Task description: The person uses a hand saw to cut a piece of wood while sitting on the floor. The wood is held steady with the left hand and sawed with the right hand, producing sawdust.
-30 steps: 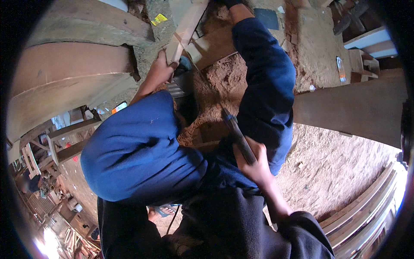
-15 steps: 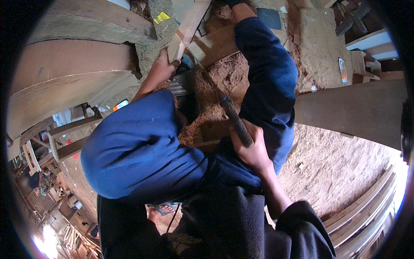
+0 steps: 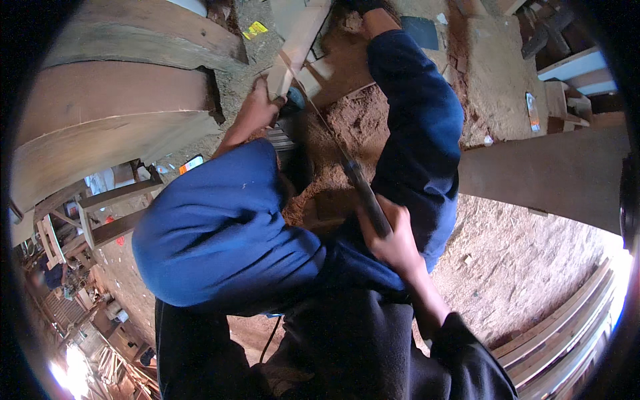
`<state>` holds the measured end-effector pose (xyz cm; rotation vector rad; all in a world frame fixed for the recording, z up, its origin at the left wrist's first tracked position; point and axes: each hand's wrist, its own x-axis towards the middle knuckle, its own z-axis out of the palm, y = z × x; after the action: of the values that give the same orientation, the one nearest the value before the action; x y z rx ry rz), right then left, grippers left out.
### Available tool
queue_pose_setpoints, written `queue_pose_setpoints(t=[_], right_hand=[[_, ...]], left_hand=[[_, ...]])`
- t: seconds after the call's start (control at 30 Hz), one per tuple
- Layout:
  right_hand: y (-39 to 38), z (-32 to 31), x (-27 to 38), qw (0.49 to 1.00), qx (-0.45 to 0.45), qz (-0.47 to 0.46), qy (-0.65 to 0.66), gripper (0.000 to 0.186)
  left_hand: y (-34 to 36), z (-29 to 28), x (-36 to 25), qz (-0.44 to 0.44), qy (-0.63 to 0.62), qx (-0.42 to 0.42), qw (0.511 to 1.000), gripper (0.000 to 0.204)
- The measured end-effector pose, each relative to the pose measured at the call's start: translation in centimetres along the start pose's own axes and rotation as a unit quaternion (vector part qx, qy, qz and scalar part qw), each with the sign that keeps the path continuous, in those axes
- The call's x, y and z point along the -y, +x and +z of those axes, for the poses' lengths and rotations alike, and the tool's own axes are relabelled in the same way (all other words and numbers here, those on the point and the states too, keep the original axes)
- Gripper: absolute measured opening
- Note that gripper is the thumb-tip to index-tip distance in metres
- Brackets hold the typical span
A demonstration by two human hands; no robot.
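Head camera view: sawdust-strewn ground [image 3: 513, 247], largest in sight, flanked by thick timbers [image 3: 127, 33] on the left and a wide board [image 3: 553, 170] on the right. Next in size, bent legs in blue trousers [image 3: 220, 233], parted above a patch of reddish sawdust [image 3: 353, 123]. Near the top, just beyond the left trouser leg, a pale wooden strip [image 3: 303, 37], lying aslant. Running from near the right thigh up to that strip, a saw [image 3: 367, 200], dark in the handle, thin in the blade [image 3: 320, 117].

Drawn back slightly toward the body compared with half a second ago, after a forward push in the half second before; strip held in nearly the same place throughout. Judging by that, sawing in mid-stroke, strip apparently still whole; depth of any cut impossible to tell.

Smaller still, the right hand [image 3: 397, 243], fingers curled around the handle, and the left hand [image 3: 259, 105], pinching the strip's near end between thumb and fingers, undersides hidden. Smallest, a yellow scrap [image 3: 254, 30] on the ground, well apart from the blade.
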<state>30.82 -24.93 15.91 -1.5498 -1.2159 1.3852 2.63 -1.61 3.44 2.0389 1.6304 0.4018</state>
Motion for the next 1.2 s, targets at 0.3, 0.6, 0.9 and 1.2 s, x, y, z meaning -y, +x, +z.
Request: queue_pose_setpoints(t=[0.3,0.6,0.9,1.2], right_hand=[[-1.0,-0.9,-0.3,1.000,0.012,0.001,-0.004,0.013],[-5.4,-2.1,1.9,0.997,0.008,0.071,-0.002,0.012],[-3.9,-1.7,1.1,0.999,-0.006,0.052,0.006,0.011],[0.4,-0.5,0.4,1.000,0.013,0.007,-0.022,0.010]], left_hand=[[0.3,-0.9,0.2,-0.077,-0.033,0.057,0.995,0.068],[-0.3,-1.7,-0.2,-0.111,0.013,0.065,0.992,0.066],[0.1,-0.8,-0.1,-0.091,0.014,0.054,0.994,0.067],[1.0,0.6,1.4,-0.016,-0.048,0.057,0.997,0.068]])
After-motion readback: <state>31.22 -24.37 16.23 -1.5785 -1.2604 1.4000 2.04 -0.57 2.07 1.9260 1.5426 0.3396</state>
